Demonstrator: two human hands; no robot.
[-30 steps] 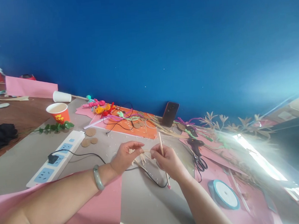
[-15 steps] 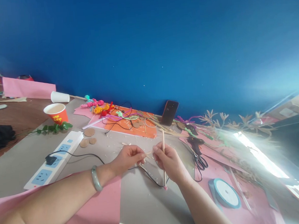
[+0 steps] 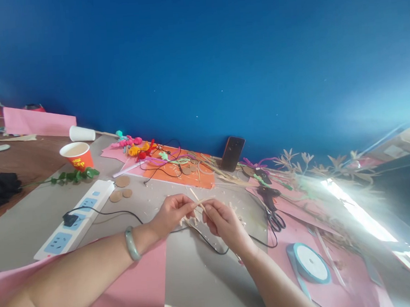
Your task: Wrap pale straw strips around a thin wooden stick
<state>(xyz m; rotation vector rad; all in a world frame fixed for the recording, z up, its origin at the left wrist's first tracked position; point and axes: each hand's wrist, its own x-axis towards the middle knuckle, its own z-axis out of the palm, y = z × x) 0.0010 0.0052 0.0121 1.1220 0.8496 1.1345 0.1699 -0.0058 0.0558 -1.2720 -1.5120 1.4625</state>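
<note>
My right hand (image 3: 225, 222) is closed round a thin wooden stick (image 3: 195, 196), whose upper end leans left above the fingers. A small pink bit (image 3: 240, 261) shows beside my right wrist, seemingly the stick's lower end. Between the fingertips of my left hand (image 3: 172, 215) is a short pale strip (image 3: 202, 202), pinched and crossing the stick; its material is unclear. Both hands meet just above the grey table mat (image 3: 207, 284). Pale slivers (image 3: 187, 221) lie beneath them, partly covered by the fingers.
A white power strip (image 3: 78, 221) lies left, its black cable passing under my hands. Behind stand a paper cup (image 3: 77, 156) and a phone (image 3: 232, 154) propped against the wall. On the right are a glue gun (image 3: 269, 196), scissors (image 3: 276, 221) and a ribbon roll (image 3: 311, 263).
The stick has gone from upright to tilted, its top swinging left. My right hand has moved left, so the strip in my left fingers now crosses the stick.
</note>
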